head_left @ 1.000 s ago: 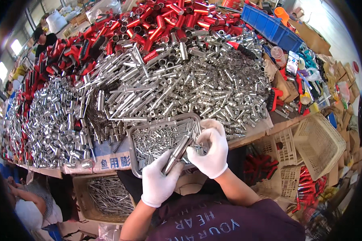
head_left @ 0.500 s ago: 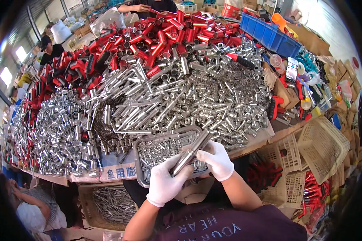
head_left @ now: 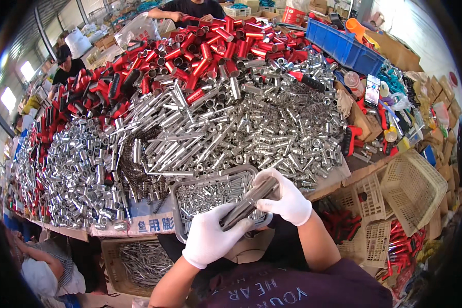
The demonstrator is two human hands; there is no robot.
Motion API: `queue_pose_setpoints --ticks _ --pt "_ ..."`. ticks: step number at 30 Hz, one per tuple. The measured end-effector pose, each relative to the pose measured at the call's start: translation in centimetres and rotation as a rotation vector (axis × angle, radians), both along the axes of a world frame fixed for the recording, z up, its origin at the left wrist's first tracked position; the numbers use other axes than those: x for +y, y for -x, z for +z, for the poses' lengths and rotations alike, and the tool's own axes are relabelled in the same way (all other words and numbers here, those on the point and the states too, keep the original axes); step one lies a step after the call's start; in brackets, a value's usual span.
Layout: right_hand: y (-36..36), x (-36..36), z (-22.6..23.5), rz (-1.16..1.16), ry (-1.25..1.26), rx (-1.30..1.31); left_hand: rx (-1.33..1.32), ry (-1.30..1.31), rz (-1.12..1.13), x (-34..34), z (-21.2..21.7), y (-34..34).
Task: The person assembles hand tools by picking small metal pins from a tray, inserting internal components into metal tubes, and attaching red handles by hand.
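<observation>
cylinder [head_left: 247, 204], bare metal, held between both gloved hands over the near right part of the grey tray [head_left: 175, 208]; clearance to the rim can't be told from this view; left hand [head_left: 213, 237]: thumb and fingers clamped round the near left end; right hand [head_left: 288, 201]: thumb on the near side, fingers curled over the far right end, also clamped; risk from here, my read: smooth metal in gloves could slip if either grip loosens, dropping it among the small pins [head_left: 208, 195] in the tray; if it's more than one piece, which i can't tell, an uneven pull could part it and let one half fall; a wrist knocking the tray could spill pins, since it sits right by the near edge; long axis runs diagonally, near left to far right; far end points toward the silver heap [head_left: 292, 133]; tilt off level unclear
</observation>
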State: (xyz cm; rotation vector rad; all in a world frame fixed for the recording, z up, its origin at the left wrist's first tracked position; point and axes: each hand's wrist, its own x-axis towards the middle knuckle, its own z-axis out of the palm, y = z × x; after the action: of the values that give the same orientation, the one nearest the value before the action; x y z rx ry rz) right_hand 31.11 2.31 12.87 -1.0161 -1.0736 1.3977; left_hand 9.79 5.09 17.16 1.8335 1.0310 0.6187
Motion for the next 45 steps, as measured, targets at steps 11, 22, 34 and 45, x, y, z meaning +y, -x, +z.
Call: queue_pose_setpoints --ticks 11,22,34,45 --pt "-0.6 -0.6 -1.3 0.058 -0.098 0.369 -0.020 0.010 0.039 0.8 0.1 -0.4" --pt "0.3 -1.1 -1.5 -0.237 -0.178 0.154 0.221 -0.222 -0.059 0.7 1.4 -1.4" --pt "-1.0 -1.0 -1.6 -0.010 -0.068 -0.011 0.203 -0.248 -0.019 -0.1 1.7 -2.7" --pt "-0.7 -1.3 1.1 -0.065 0.183 -0.026 0.158 -0.102 -0.106 0.3 1.0 -1.6"
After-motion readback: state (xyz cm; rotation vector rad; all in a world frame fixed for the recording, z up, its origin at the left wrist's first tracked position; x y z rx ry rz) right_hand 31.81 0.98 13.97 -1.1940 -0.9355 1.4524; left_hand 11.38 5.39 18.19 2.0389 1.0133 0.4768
